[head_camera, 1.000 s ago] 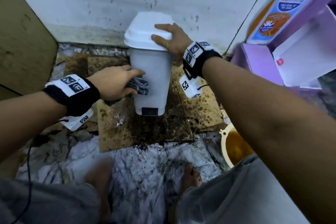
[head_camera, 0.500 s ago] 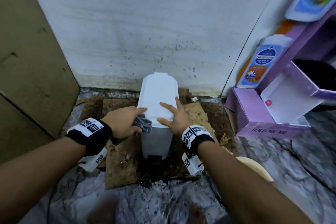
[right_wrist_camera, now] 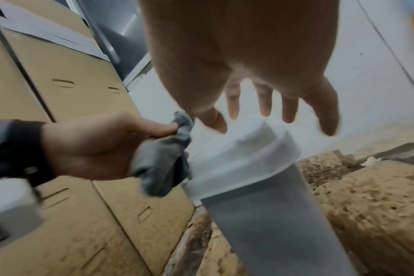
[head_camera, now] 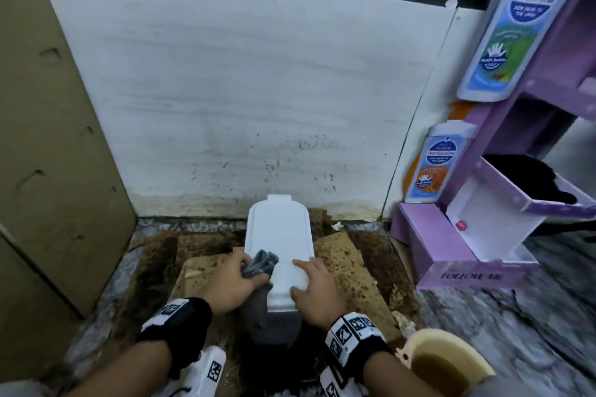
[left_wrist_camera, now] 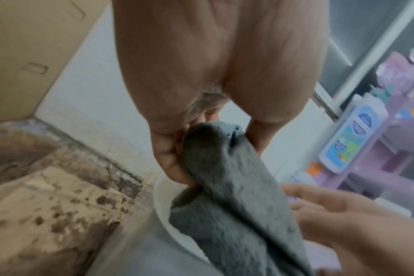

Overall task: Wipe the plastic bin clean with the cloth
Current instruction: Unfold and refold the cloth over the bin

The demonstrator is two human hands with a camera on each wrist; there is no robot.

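A white plastic bin (head_camera: 278,235) with a closed lid stands on stained cardboard against the wall. My left hand (head_camera: 232,280) grips a bunched grey cloth (head_camera: 260,263) at the lid's near left edge. In the left wrist view the cloth (left_wrist_camera: 234,196) hangs down from my fingers over the bin's rim. My right hand (head_camera: 311,287) lies with straight, spread fingers on the near right part of the lid. The right wrist view shows those fingers (right_wrist_camera: 265,104) above the lid (right_wrist_camera: 243,149), and the left hand (right_wrist_camera: 102,147) pressing the cloth (right_wrist_camera: 163,164) against the lid's side.
Cardboard boxes (head_camera: 48,138) stand close on the left. A purple shelf unit (head_camera: 483,229) with bottles (head_camera: 529,19) stands at the right. A cream bowl of brown liquid (head_camera: 445,364) sits on the floor by my right wrist. The cardboard sheet (head_camera: 348,264) under the bin is wet and dirty.
The view has tilted up and the bin looks farther away. My left hand moved the cloth from the bin's side wall up onto the lid's edge. My right hand slid to the lid's near end.
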